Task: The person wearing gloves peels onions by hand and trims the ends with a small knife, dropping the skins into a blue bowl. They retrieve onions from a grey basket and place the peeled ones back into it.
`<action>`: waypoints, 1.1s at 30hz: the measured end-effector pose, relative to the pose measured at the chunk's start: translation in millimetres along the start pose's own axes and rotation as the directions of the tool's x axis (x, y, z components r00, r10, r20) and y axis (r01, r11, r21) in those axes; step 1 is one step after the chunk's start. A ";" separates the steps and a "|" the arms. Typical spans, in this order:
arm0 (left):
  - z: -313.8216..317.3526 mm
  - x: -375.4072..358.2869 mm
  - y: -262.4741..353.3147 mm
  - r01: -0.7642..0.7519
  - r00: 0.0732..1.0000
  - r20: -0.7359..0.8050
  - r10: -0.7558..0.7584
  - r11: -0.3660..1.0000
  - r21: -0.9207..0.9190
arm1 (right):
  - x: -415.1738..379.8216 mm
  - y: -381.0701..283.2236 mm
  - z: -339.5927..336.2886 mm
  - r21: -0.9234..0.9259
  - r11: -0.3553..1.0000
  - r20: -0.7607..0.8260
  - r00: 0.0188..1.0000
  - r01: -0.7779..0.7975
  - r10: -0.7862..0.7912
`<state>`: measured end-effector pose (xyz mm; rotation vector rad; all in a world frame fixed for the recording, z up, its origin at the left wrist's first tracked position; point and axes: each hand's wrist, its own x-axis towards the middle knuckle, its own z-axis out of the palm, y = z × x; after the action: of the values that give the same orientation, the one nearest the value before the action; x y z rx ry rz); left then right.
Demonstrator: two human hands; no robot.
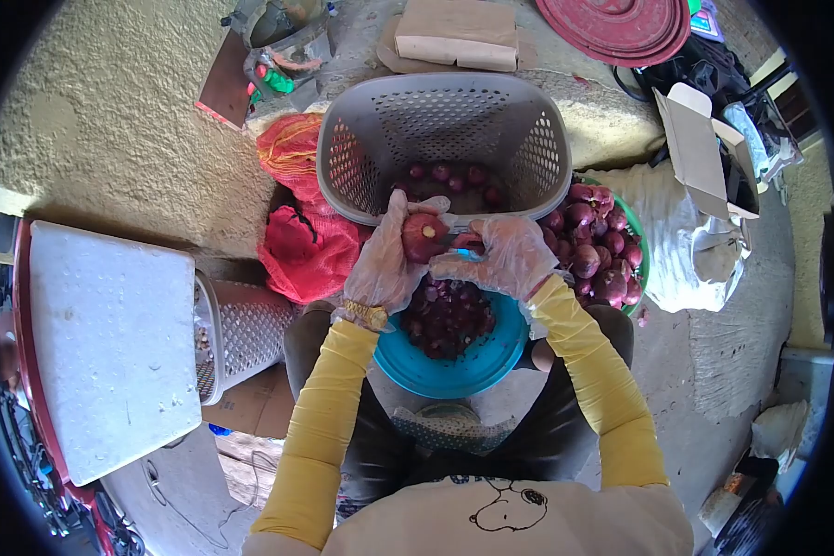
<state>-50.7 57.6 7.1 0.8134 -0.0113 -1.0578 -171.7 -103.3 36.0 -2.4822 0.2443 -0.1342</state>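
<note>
My left hand, in a clear plastic glove, is closed around a red onion whose pale cut end shows. Just right of the onion, my gloved right hand has its fingers bent together around a small dark-reddish item, too small to make out. Below both hands stands a blue basin with dark red onion skins in it. Beyond them, a grey-brown perforated basket holds several red onions at its bottom.
To the right, a green-rimmed tub is heaped with red onions. Red mesh sacks lie left of the basket. A white foam board and a lighter basket are at left. A white sack and open carton stand at right.
</note>
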 end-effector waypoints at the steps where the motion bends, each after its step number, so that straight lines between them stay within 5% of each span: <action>1: 0.7 0.1 -0.5 -0.009 1.000 -0.004 0.009 1.000 -0.009 | 0.5 -1.2 -0.3 0.000 1.000 0.008 1.000 -0.023 0.023; 20: 1.0 6.2 -8.1 -0.145 0.989 0.032 0.145 0.989 0.004 | 2.1 9.3 14.8 0.216 0.966 0.115 0.987 -0.139 0.116; 26: -6.1 5.0 -8.0 -0.134 0.984 0.122 0.126 0.989 0.060 | 3.3 6.4 8.6 0.127 0.979 0.206 0.969 -0.162 0.133; 30: -2.6 4.1 -6.0 -0.103 0.992 0.068 0.103 0.995 -0.002 | 0.3 5.5 6.8 0.083 0.991 0.153 0.984 -0.106 0.092; 33: -3.7 5.8 -4.9 -0.110 0.992 0.074 0.106 0.993 0.049 | 1.8 0.4 2.1 0.231 0.971 0.016 0.998 -0.068 0.066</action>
<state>-50.1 54.1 -0.6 0.8134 -0.1428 -0.9866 -169.7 -102.7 34.1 -2.2398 0.2922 -0.1170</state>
